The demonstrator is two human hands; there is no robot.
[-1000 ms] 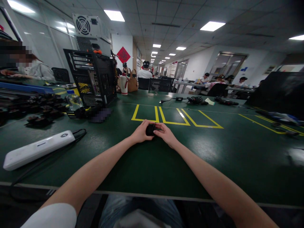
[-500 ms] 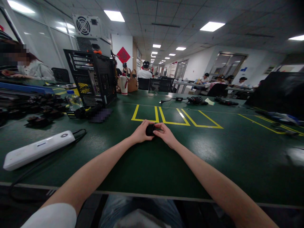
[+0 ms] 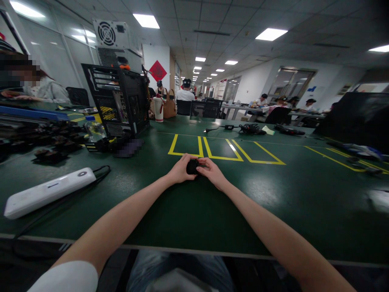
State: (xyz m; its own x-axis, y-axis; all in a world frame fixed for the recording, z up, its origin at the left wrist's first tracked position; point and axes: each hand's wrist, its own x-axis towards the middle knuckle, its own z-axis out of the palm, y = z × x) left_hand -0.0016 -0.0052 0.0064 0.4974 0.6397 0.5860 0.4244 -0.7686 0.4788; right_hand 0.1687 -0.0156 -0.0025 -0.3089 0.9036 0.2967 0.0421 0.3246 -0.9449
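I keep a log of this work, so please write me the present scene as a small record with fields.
Left hand: holds a small black object
Right hand: fingers on the object's right side
Surface: green table
Beyond the hands: yellow outlines
To the left: long white device, clear bottle, black computer case
Farther back: cup beside brown bag
Unclear: what the black object is

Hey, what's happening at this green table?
Someone's left hand and right hand hold a small black object between them, just in front of the yellow tape. What it is, I can't tell. A white device lies to the left, and a computer case stands farther back on the table.
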